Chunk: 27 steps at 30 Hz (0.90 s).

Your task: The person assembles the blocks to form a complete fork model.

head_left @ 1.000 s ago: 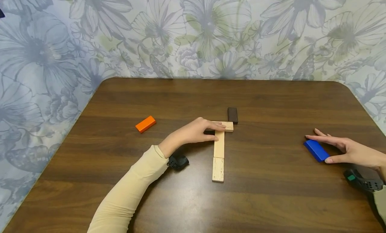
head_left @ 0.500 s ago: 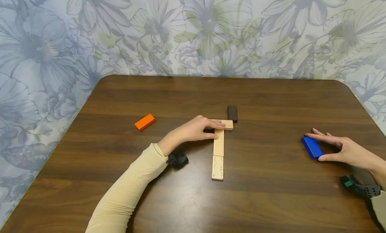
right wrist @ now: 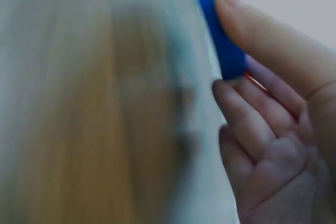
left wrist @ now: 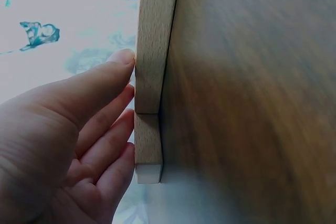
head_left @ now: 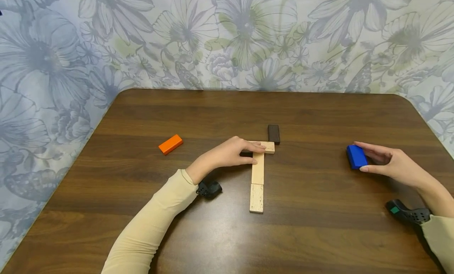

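Note:
Three pale wooden blocks lie flat on the table in a T-like layout: a crosswise block (head_left: 268, 147), an upper lengthwise block (head_left: 257, 173) and a lower lengthwise block (head_left: 256, 199) end to end with it. My left hand (head_left: 230, 154) rests on the crosswise and upper blocks, covering part of them. The left wrist view has its thumb and fingertips touching the wooden faces (left wrist: 152, 51). At the right, my right hand (head_left: 399, 165) pinches a blue block (head_left: 356, 156) between thumb and fingers. That block looks tilted and seems raised off the table.
A dark brown block (head_left: 274, 134) lies just behind the crosswise block's right end. Farther left is an orange block (head_left: 170, 144), set at an angle. The brown wooden table (head_left: 319, 234) ends at a flower-patterned wall covering (head_left: 244, 37).
My right hand has moved left and slightly away from me with the blue block, which has turned and tilted. The left hand stays on the wooden blocks.

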Motion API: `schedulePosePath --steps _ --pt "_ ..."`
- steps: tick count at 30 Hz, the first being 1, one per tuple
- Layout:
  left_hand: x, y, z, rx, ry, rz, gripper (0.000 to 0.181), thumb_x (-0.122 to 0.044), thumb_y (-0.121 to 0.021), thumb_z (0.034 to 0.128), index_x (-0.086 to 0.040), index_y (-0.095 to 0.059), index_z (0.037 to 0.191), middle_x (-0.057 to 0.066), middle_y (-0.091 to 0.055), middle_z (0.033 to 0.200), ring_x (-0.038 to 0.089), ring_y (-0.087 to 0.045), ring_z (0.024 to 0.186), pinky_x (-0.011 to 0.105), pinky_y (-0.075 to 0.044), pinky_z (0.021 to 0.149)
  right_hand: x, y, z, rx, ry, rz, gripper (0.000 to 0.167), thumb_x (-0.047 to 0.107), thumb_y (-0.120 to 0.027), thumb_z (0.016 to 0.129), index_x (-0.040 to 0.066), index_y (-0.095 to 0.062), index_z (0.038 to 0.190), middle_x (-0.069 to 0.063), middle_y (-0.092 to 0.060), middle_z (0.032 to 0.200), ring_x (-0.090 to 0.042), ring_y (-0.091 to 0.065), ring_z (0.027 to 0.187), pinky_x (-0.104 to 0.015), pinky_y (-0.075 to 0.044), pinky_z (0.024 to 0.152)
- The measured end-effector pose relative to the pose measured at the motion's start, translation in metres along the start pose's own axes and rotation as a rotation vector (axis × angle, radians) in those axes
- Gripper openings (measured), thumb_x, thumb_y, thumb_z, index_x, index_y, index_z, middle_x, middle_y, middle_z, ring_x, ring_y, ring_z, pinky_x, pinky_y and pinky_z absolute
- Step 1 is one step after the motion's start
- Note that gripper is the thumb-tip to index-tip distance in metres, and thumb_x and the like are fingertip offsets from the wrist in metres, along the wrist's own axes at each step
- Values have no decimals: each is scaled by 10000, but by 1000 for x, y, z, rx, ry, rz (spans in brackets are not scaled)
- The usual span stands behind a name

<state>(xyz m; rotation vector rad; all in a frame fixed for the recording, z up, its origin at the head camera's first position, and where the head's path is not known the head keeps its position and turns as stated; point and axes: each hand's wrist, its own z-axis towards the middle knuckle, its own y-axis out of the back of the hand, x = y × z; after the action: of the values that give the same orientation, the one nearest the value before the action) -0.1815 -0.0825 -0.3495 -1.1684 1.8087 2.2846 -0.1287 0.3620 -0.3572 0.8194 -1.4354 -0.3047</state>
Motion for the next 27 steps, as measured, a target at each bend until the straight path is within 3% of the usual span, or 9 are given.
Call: schedulePosePath --steps 6,14,27 --pt "-2 3 2 6 -8 16 385 -197 -647 902 -64 -604 1260 42 -522 1313 133 -407 1261 197 -267 1015 37 -9 29 -16 -47 105 645 184 -682 874 171 -388 1448 -101 -377 1443 56 -418 1182 -80 -388 821" --pt "-1 4 2 -13 -16 10 382 -183 -655 896 -69 -608 1258 39 -540 1292 144 -406 1264 198 -280 1009 83 -40 70 -61 33 185 651 177 -705 853 121 -411 1432 -123 -381 1437 -264 -365 1295 -196 -410 891" --pt "0 -2 -1 -21 -36 -2 352 -173 -654 896 -66 -630 1231 61 -555 1273 122 -437 1236 196 -305 993 113 -99 136 -45 127 347 658 141 -726 832 54 -424 1411 -127 -406 1416 -250 -389 1282 -367 -349 994"
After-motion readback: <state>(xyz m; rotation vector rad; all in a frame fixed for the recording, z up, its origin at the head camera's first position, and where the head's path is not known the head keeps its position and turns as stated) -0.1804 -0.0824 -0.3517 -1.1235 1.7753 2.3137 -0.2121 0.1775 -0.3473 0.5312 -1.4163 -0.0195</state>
